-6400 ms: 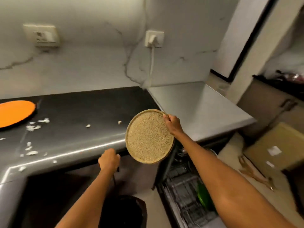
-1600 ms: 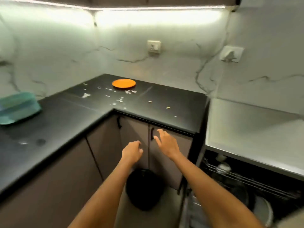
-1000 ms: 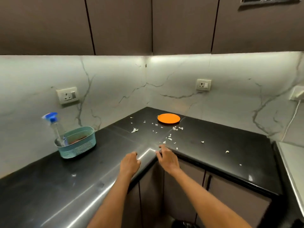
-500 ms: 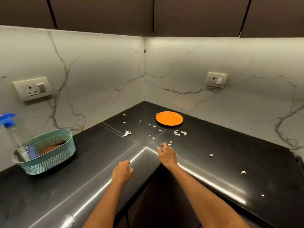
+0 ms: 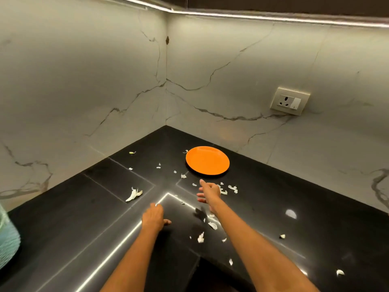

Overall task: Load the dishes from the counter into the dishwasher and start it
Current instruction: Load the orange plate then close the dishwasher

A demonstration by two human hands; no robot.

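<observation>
An orange plate [image 5: 207, 160] lies flat on the black counter [image 5: 294, 197] near the inner corner of the walls. My right hand [image 5: 208, 191] is stretched out over the counter just short of the plate's near rim, fingers extended, holding nothing. My left hand [image 5: 154, 217] rests flat on the counter further back and to the left, with nothing in it. The dishwasher is out of view.
White scraps [image 5: 133, 194] are scattered over the counter around both hands and the plate. A teal basket [image 5: 7, 239] stands at the far left edge. A wall socket [image 5: 289, 101] sits on the marble backsplash at the right.
I have leaned in over the counter corner. My right hand has moved forward toward the orange plate, and my left hand has come further onto the counter.
</observation>
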